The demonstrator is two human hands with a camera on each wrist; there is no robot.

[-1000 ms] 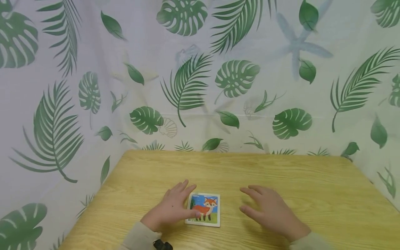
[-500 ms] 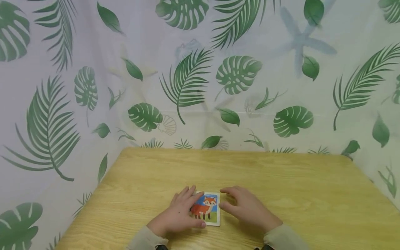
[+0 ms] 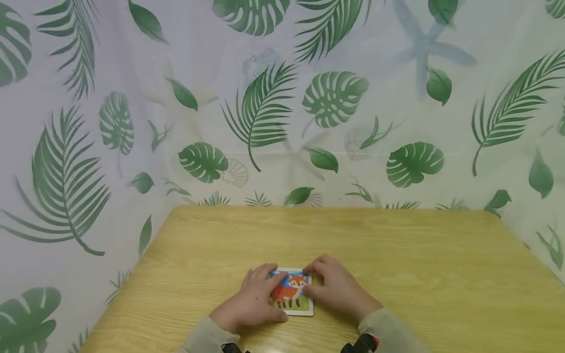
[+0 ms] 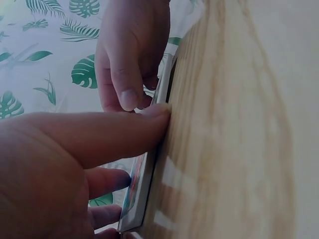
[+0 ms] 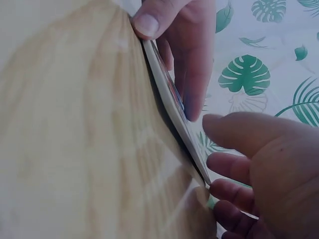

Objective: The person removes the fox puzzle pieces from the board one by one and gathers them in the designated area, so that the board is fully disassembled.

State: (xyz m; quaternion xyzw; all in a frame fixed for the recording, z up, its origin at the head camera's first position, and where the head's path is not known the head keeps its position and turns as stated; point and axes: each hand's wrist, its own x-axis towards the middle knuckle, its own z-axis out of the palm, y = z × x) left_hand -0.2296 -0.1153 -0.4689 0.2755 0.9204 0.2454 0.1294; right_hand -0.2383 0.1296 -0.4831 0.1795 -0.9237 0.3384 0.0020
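A thin square picture board (image 3: pixel 291 295) with a white rim lies on the wooden table, showing an orange fox on grass under blue sky. My left hand (image 3: pixel 251 300) spans its left side. The left thumb is against the near edge, and the fingertips reach the left edge and picture in the left wrist view. At the right edge is my right hand (image 3: pixel 337 288), fingers loosely bent. In the right wrist view a fingertip touches the board's corner, while the right thumb (image 5: pixel 219 127) stays apart from it. The left hand covers the board's left part.
The table (image 3: pixel 397 255) has a pale wood grain. Behind it and to the sides hangs a white cloth (image 3: pixel 282 147) printed with green leaves. A dark device (image 3: pixel 362 344) sits at the right wrist.
The right hand has come leftward from the bare table to the board's right edge. The left hand has shifted slightly right over the board, its thumb now at the near edge.
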